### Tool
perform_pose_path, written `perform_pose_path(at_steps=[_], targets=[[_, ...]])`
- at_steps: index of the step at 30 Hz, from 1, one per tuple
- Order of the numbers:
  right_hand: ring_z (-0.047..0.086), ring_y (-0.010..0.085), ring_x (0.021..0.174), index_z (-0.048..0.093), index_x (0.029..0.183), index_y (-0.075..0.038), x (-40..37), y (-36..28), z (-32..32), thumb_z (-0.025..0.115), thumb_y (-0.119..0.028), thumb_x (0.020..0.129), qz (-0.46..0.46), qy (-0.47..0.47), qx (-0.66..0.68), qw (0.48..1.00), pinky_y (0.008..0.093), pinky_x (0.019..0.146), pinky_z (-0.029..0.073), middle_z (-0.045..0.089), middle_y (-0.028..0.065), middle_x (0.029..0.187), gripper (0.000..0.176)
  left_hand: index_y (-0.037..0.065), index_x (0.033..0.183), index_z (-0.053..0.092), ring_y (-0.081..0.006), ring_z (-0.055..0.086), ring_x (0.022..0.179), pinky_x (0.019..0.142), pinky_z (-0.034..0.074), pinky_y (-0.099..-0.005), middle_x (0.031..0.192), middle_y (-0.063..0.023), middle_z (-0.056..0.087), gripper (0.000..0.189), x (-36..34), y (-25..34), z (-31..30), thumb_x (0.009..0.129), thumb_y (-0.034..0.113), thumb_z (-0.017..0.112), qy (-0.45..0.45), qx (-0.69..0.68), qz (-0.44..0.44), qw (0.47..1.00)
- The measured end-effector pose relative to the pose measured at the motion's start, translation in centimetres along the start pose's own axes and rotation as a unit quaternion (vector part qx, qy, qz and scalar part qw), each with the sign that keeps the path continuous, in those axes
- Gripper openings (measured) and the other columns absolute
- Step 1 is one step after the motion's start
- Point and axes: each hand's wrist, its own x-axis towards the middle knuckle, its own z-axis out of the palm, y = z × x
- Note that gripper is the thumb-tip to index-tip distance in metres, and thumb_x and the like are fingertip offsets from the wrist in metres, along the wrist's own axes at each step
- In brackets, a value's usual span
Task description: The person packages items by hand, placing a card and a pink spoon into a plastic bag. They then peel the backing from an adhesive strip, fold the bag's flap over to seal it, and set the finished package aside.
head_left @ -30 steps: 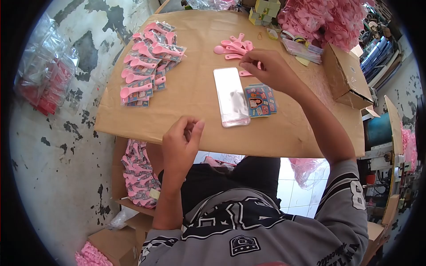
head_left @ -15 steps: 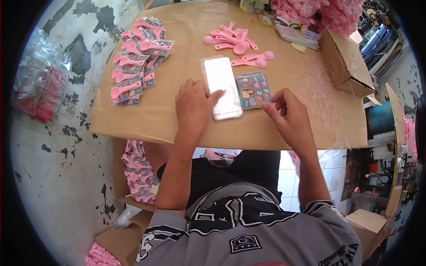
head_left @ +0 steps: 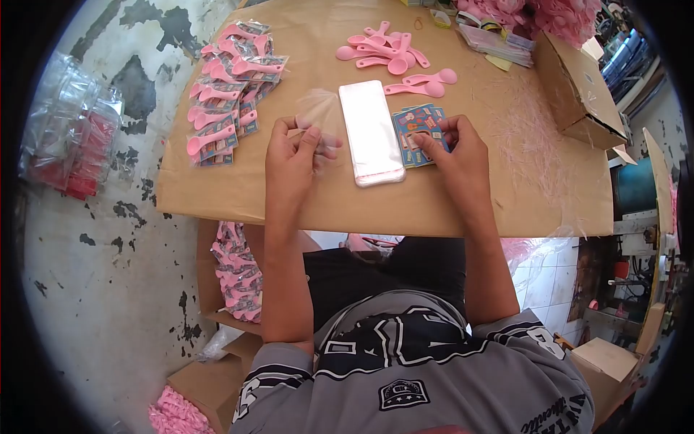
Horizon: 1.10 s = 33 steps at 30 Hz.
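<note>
at both long sides of the bag stack [head_left: 371, 134], left hand [head_left: 290, 155] pinches a clear bag [head_left: 318, 108], right hand [head_left: 463, 155] a card [head_left: 414, 121]

The right hand [head_left: 464, 153] covers part of the cards [head_left: 417, 118], whose print is too small to read. The clear bag [head_left: 318, 108] in the left hand [head_left: 288, 155] is blurred, its lower end impossible to trace among the fingers. The top edge cuts off the pink heap [head_left: 567, 18]; the counter [head_left: 499, 213] and left forearm [head_left: 285, 289] partly hide the spoons [head_left: 237, 278] beneath.
</note>
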Motion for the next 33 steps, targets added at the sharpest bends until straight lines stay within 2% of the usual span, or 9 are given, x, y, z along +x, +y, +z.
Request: perform_pose_path(at_steps=[4,6,13,19,24,26,28,32,33], targets=[[0.061,0.0205,0.073,0.066,0.097,0.003,0.0,-0.1,0.1,0.081,-0.025,0.091,-0.014,0.014,0.086,0.996,0.0358,0.069,0.050,0.068,0.0126,0.084,0.032,0.000,0.124,0.059,-0.0203,0.074,0.098,0.084,0.058,-0.0274,0.111,-0.0181,0.075,0.026,-2.1,1.3,1.1,0.104,0.014,0.066,-0.031,-0.163,-0.040,0.985],[0.062,0.0203,0.074,0.068,0.097,0.004,-0.2,-0.5,-0.3,0.076,-0.022,0.095,-0.019,0.017,0.030,0.999,0.0353,0.069,0.050,0.068,0.0124,0.084,0.027,-0.001,0.126,0.060,-0.0235,0.074,0.104,0.089,0.059,-0.0295,0.114,-0.0186,0.074,0.028,-2.9,1.3,1.3,0.103,0.014,0.067,-0.031,-0.215,-0.066,0.974],[0.064,0.0202,0.076,0.073,0.105,0.004,-0.3,-0.8,-0.3,0.066,-0.017,0.103,-0.138,0.127,0.015,0.982,0.0336,0.069,0.049,0.068,0.0120,0.087,0.022,0.000,0.121,0.066,-0.0273,0.073,0.110,0.095,0.060,-0.0347,0.118,-0.0190,0.073,0.023,-3.8,-0.3,2.6,0.102,0.012,0.068,0.028,-0.280,-0.021,0.959],[0.066,0.0196,0.081,0.072,0.105,0.004,-0.6,-1.0,-0.2,0.066,-0.017,0.103,-0.031,0.060,0.052,0.996,0.0322,0.071,0.052,0.072,0.0129,0.098,0.021,0.001,0.123,0.061,-0.0288,0.073,0.112,0.096,0.060,-0.0352,0.122,-0.0209,0.072,0.025,-4.4,0.3,4.0,0.102,0.012,0.069,0.065,-0.351,0.011,0.934],[0.063,0.0124,0.078,0.071,0.106,0.000,-0.4,-0.3,-0.3,0.068,-0.016,0.103,-0.222,0.154,-0.063,0.961,0.0257,0.070,0.051,0.073,0.0074,0.093,0.016,0.001,0.126,0.059,-0.0293,0.072,0.114,0.097,0.060,-0.0353,0.126,-0.0212,0.070,0.027,-4.6,-0.2,4.5,0.103,0.011,0.067,0.089,-0.344,0.038,0.934],[0.062,0.0100,0.078,0.070,0.107,0.000,-0.7,-0.6,-0.5,0.067,-0.016,0.104,-0.198,0.128,0.015,0.972,0.0240,0.070,0.051,0.072,0.0045,0.091,0.017,0.001,0.127,0.059,-0.0291,0.071,0.116,0.098,0.060,-0.0351,0.128,-0.0214,0.069,0.027,-4.5,0.0,4.9,0.103,0.011,0.067,0.101,-0.350,0.035,0.931],[0.062,0.0082,0.079,0.069,0.109,0.000,-2.5,-2.1,-0.8,0.065,-0.017,0.105,-0.078,0.040,0.190,0.978,0.0231,0.070,0.051,0.070,0.0021,0.091,0.018,0.001,0.128,0.058,-0.0288,0.070,0.118,0.098,0.059,-0.0349,0.129,-0.0218,0.068,0.028,-4.5,0.2,5.2,0.103,0.011,0.067,0.104,-0.356,0.035,0.928],[0.057,0.0025,0.065,0.065,0.113,0.000,-4.4,-3.4,-0.8,0.064,-0.017,0.106,0.045,-0.115,0.321,0.939,0.0204,0.054,0.044,0.069,0.0010,0.088,0.018,0.000,0.131,0.058,-0.0285,0.068,0.122,0.100,0.059,-0.0343,0.130,-0.0203,0.068,0.031,-4.6,0.4,6.1,0.103,0.011,0.066,0.086,-0.358,0.035,0.929],[0.057,0.0025,0.064,0.065,0.113,0.000,-4.6,-3.5,-0.5,0.065,-0.017,0.106,0.045,-0.125,0.335,0.933,0.0202,0.053,0.043,0.069,0.0010,0.088,0.018,0.000,0.132,0.059,-0.0285,0.067,0.124,0.101,0.058,-0.0341,0.131,-0.0193,0.068,0.031,-4.6,0.4,6.4,0.104,0.011,0.065,0.081,-0.355,0.033,0.931]])
